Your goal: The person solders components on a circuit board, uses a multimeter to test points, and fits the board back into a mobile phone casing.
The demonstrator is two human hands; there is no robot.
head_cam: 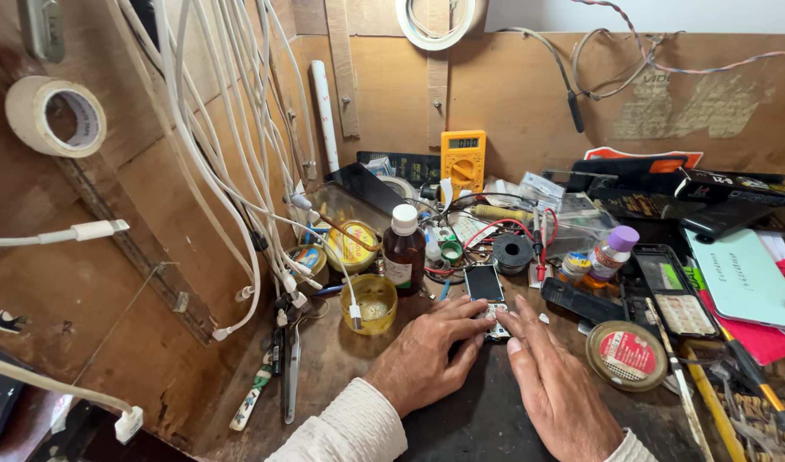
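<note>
Bench: messy wooden workbench (341, 376), a dark mat (478, 411) right under the hands, plywood walls all round.

Phone: small opened-up phone (485, 291) lying flat at the far edge of the mat, screen end pointing away, lower end with the bare board toward the person.

Left hand: left hand (427, 351) palm down on the mat, fingers spread a bit and stretched toward the phone's near end, tips touching its lower left edge.

Right hand: right hand (551, 376) also palm down, fingers loosely together, index tip resting against the phone's lower right corner.

Phone vs fingers: so the phone sits just past both sets of fingertips, its near end pinned between them, screen part sticking out clear beyond. Can't tell if anything tiny is pinched under the tips, it's hidden.

Grip: neither hand is wrapped around anything, they're just pressing flat.

Left of the hands: brown bottle (404, 250) with a white cap, a yellow dish (369, 301) just in front of it, tweezers (290, 376) and a bunch of white cables (230, 154) hanging down the wall.

Behind the phone: yellow multimeter (463, 160) leaning on the back wall, red and black leads trailing down, a black solder reel (512, 253).

Right side: small bottle with a purple cap (611, 253), a round tin (626, 355) near the right wrist, another keypad phone (677, 295) lying open, plus a pale green case (739, 278).

Wall: 1 roll of tape (57, 115) hung up top left.
</note>
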